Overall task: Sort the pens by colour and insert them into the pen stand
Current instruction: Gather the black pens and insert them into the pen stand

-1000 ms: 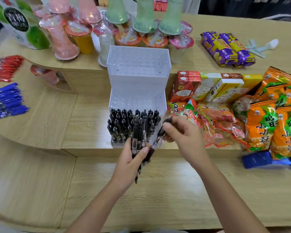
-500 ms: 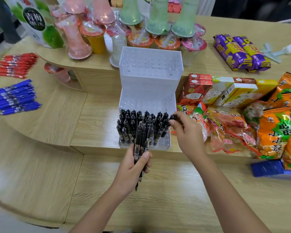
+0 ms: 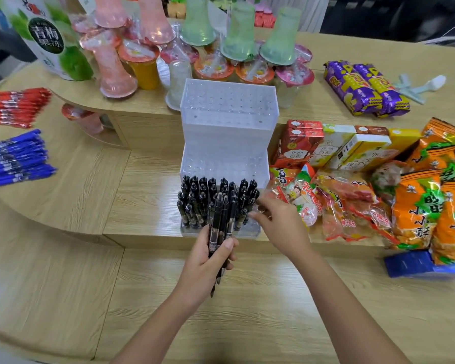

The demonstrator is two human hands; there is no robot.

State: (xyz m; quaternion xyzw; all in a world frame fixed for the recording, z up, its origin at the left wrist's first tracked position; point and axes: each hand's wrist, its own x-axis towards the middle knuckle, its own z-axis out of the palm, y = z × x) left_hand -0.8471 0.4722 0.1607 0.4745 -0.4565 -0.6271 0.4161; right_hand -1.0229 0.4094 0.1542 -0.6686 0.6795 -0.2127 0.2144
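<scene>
Black plastic pens [image 3: 195, 203] stand upright in the lowest front tier of the translucent white stepped plastic pen stand [image 3: 229, 137]. The stand sits at the centre of the frame on the pale wooden counter [image 3: 247, 311], and its middle and top tiers show rows of open holes. Just below the stand, the left hand [image 3: 208, 264] grips a bundle of more black pens [image 3: 222, 222]. Fingers and thumb wrap round the barrels, and the pen tops fan up in front of the pens seated in the stand. The right hand [image 3: 281, 224] is at the lower right corner of the stand, its fingertips [image 3: 259, 206] beside the rightmost seated pens. They are blurred, so I cannot tell whether they pinch anything. At the left edge of the frame lies a heap of blue pens [image 3: 16, 158], and above it, apart, a heap of red pens [image 3: 16, 106]. Orange snack bags [image 3: 418, 211] crowd the right side, and pink and green jelly cups [image 3: 197, 30] line the top.
</scene>
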